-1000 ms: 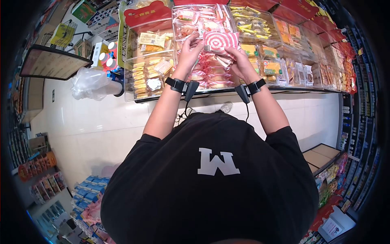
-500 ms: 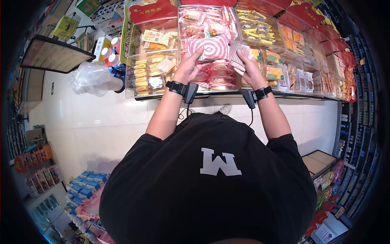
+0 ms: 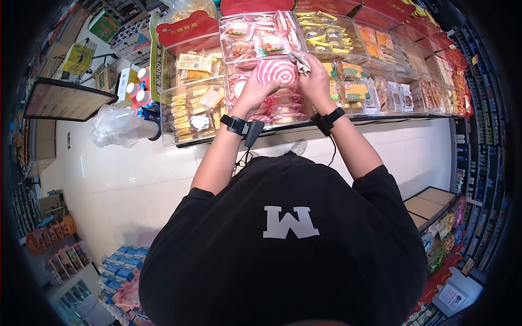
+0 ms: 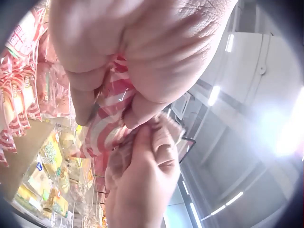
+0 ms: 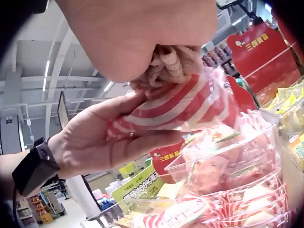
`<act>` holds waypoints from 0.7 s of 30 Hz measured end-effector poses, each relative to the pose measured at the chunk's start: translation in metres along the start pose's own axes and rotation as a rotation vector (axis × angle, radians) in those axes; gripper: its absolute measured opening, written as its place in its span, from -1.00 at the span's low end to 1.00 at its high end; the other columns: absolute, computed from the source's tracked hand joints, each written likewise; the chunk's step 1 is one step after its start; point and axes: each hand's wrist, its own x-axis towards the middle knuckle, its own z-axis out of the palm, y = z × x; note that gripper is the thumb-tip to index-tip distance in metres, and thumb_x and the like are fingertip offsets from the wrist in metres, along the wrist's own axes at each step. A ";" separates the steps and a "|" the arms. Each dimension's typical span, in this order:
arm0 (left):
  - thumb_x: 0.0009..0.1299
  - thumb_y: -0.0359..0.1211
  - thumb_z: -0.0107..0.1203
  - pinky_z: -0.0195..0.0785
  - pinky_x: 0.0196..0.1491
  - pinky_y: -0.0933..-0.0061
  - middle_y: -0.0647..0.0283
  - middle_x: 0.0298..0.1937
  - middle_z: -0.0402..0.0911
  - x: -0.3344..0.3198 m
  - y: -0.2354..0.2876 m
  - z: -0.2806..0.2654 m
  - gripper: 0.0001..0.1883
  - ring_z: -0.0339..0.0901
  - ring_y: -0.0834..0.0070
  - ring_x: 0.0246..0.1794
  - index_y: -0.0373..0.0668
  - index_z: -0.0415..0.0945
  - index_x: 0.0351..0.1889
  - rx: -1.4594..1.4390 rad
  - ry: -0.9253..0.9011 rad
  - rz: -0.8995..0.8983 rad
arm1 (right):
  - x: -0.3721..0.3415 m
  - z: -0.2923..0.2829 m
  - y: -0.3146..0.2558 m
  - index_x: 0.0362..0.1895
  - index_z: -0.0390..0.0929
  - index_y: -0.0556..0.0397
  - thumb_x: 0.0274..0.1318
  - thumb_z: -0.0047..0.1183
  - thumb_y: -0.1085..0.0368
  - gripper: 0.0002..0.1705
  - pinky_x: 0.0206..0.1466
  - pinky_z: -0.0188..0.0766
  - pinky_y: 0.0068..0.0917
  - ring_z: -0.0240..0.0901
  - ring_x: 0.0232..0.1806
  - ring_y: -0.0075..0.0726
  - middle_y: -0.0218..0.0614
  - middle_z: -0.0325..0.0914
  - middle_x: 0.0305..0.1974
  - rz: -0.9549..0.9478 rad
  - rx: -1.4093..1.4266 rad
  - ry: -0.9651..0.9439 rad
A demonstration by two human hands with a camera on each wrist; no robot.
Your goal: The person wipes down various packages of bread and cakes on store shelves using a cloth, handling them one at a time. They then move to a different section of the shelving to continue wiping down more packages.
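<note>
1. Red and white swirls cover the soft packet [image 3: 276, 71], held up over the clear bins [image 3: 223, 100] of a shop display, above more red-and-white packets [image 3: 285, 108] stacked in a lower compartment.
2. The left hand [image 3: 259, 92] grips the packet from its left side, with the thumb on 1 face and fingers behind the other; the gap between them is just as wide as the packet.
3. The right hand [image 3: 315, 81] pinches a crumpled, pale ribbed cloth [image 3: 302, 63] with its fingers curled in, and the cloth touches the packet near its right end.
4. Black wristbands [image 3: 234, 124], 1 on each wrist, carry small dark devices; cords hang down toward the black shirt [image 3: 283, 261], which has 1 large pale letter on it.
5. Yellow packets [image 3: 184, 108] fill bins to the left of the packet, and yellow and orange packages [image 3: 356, 89] lie in bins to the right. Red signs [image 3: 186, 28] with lettering stand behind the bins.
6. White translucent plastic [image 3: 114, 126] bulges beside the display's left end, near bottles [image 3: 143, 96] with white caps.
</note>
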 end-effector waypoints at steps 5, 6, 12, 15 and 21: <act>0.34 -0.54 0.20 0.50 0.07 0.46 0.28 0.04 0.56 0.000 -0.007 0.008 -0.49 0.55 0.51 0.03 -0.21 0.32 0.24 -0.032 0.011 0.027 | -0.007 0.018 -0.031 0.05 0.56 0.06 -0.07 0.11 0.57 -0.51 0.20 0.42 -0.18 0.48 0.15 0.05 -0.11 0.58 0.06 -0.440 0.049 -0.034; 0.35 -0.54 0.20 0.49 0.08 0.45 0.27 0.05 0.55 -0.002 -0.004 0.009 -0.48 0.55 0.51 0.04 -0.20 0.31 0.26 -0.127 0.022 -0.004 | -0.006 0.015 -0.023 0.05 0.56 0.06 -0.07 0.11 0.57 -0.51 0.20 0.42 -0.18 0.48 0.15 0.05 -0.11 0.58 0.06 -0.438 0.051 -0.027; 0.47 -0.52 0.02 0.51 0.04 0.43 0.26 0.05 0.56 -0.014 -0.010 0.002 -0.68 0.56 0.53 0.01 -0.19 0.37 0.18 -0.314 0.068 -0.159 | -0.023 0.009 -0.032 0.06 0.56 0.07 -0.18 0.11 0.62 -0.42 0.25 0.39 -0.17 0.46 0.19 0.00 -0.13 0.57 0.08 -0.464 -0.010 -0.113; 0.59 -0.34 -0.12 0.53 0.14 0.25 0.17 0.08 0.56 -0.019 -0.016 -0.002 -0.71 0.60 0.34 0.06 -0.22 0.33 0.19 -0.399 0.087 -0.198 | -0.030 0.006 -0.039 0.08 0.55 0.05 -0.26 0.11 0.63 -0.35 0.27 0.39 -0.16 0.44 0.21 0.01 -0.12 0.55 0.12 -0.517 -0.076 -0.177; 0.61 -0.32 -0.17 0.50 0.12 0.25 0.14 0.08 0.56 -0.012 -0.011 -0.005 -0.71 0.58 0.36 0.05 -0.21 0.37 0.20 -0.514 0.171 -0.228 | -0.030 0.015 -0.027 0.11 0.51 0.09 -0.23 0.08 0.62 -0.35 0.29 0.36 -0.17 0.41 0.22 0.03 -0.12 0.53 0.12 -0.442 -0.152 -0.111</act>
